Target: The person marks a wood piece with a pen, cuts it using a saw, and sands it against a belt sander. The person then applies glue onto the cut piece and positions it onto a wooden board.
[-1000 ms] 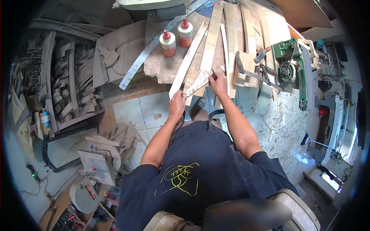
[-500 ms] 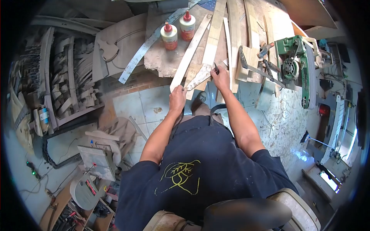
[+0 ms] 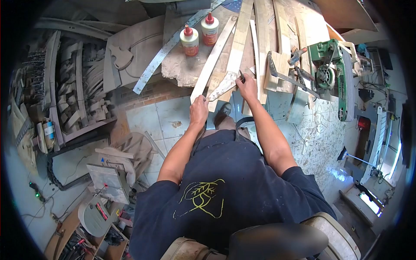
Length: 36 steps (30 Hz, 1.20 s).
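Observation:
A pale, stained, tapered flat piece (image 3: pixel 222 89) lies across the light wooden strips at the bench's near edge. My left hand (image 3: pixel 199 111) is closed at its narrow lower end, beside the end of a long pale wooden strip (image 3: pixel 215 58); the exact grip is partly hidden by the fingers. At the piece's wider end, my right hand (image 3: pixel 248 89) is closed around a dark pen (image 3: pixel 242 74), which slants up from the fingers. A second wooden strip (image 3: pixel 239 45) runs away from me just above the tapered piece.
Two glue bottles (image 3: pixel 189 42) with red caps stand on the workbench (image 3: pixel 175 69). To the right are a clamp (image 3: pixel 294 80) on wooden blocks and a green belt sander (image 3: pixel 331 73). Wood offcuts fill a rack (image 3: pixel 80 82) at left.
Almost nothing differs. The tapered piece and both hands sit nearly where they were, and the pen in my right hand has tilted slightly.

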### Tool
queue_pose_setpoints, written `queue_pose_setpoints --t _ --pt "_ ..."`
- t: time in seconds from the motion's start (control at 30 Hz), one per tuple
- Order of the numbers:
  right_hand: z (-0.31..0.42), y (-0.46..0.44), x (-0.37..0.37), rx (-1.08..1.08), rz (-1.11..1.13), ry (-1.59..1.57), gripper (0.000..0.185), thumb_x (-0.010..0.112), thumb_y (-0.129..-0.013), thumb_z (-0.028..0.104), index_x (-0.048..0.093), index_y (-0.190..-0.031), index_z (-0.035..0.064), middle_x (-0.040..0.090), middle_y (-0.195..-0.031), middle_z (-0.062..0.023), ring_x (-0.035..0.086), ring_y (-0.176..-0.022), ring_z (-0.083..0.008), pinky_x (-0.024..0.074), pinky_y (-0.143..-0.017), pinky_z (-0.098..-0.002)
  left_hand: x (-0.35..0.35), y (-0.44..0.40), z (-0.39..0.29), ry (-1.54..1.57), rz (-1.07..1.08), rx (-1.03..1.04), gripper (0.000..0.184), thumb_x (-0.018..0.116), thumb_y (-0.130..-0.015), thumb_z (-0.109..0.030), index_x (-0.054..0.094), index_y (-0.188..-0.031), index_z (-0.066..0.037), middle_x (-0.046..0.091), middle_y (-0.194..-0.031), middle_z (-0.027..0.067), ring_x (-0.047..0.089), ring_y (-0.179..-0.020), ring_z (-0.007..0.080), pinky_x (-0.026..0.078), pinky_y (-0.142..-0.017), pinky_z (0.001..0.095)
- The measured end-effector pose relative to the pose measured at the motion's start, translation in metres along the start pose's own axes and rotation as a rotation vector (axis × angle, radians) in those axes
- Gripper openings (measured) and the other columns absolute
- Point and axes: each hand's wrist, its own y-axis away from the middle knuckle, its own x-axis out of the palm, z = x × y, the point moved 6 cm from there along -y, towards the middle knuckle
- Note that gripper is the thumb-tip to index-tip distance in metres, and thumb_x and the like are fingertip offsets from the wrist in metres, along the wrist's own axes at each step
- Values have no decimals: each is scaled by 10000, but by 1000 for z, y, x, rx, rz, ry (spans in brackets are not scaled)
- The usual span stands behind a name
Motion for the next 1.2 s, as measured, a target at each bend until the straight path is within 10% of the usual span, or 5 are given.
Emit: queue_pose_setpoints --t 0.47,0.77,1.2 --pt "2 2 -1 -19 -7 42 281 682 -842 298 660 -903 24 687 -831 -202 669 -839 -390 507 -765 -478 1 3 -4 -18 76 -14 125 631 -919 -127 591 -966 -18 637 -1071 210 636 -967 435 518 -830 519" --pt "5 0 -4 -52 -45 43 325 686 -826 333 653 -871 13 684 -806 -203 668 -806 -396 503 -726 -478 22 21 -93 -240 121 637 603 684 -870 -215 491 -1396 8 444 -1480 215 451 -1343 384 379 -1117 468" --pt "-1 -7 -6 43 110 1 232 712 -829 233 686 -896 12 701 -780 -168 700 -743 -287 524 -703 -400 54 -3 -100 -357 215 417 797 732 -834 -272 385 -1477 46 419 -1498 183 429 -1330 375 356 -1125 492"
